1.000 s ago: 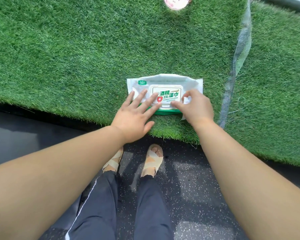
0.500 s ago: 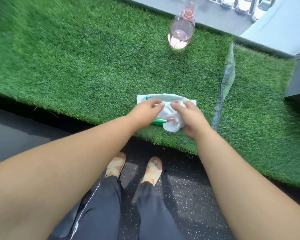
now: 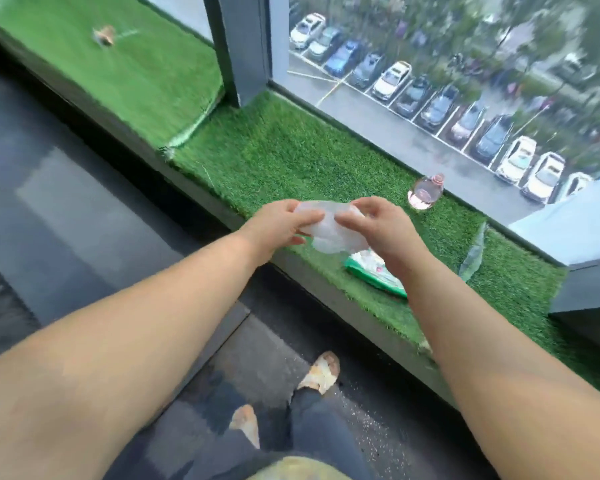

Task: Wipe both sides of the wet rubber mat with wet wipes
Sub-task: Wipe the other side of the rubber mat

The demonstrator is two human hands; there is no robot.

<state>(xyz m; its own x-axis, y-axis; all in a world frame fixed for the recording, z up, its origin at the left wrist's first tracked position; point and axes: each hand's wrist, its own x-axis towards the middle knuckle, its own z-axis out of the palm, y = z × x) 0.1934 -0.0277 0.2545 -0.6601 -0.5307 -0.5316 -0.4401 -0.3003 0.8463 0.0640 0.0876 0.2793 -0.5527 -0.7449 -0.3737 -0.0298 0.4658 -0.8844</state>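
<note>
1. Half a second earlier both hands were down at the pack on the grass. Now they are raised clear of it, and the wipe is out of the pack.
2. The left hand (image 3: 278,221) and the right hand (image 3: 378,225) each pinch one end of a thin, white, translucent wet wipe (image 3: 329,233). It is stretched between them, with its lower edge sagging below the fingers.
3. The flat green-and-white plastic pack of wipes (image 3: 371,268) now lies below the right wrist, which partly hides it. It rests on the green artificial-grass ledge (image 3: 291,161).
4. The clear pink plastic bottle (image 3: 425,192), earlier straight beyond the hands, now stands beyond and to the right of the right hand.
5. The view has swung, so a window onto parked cars now shows beyond the hands.
6. The dark, speckled, wet rubber mat (image 3: 274,358) lies well below the hands, under the feet.
7. In count there are two hands, one wipe, one pack, one bottle and two pale strapped sandals (image 3: 321,372), the left one blurred.
</note>
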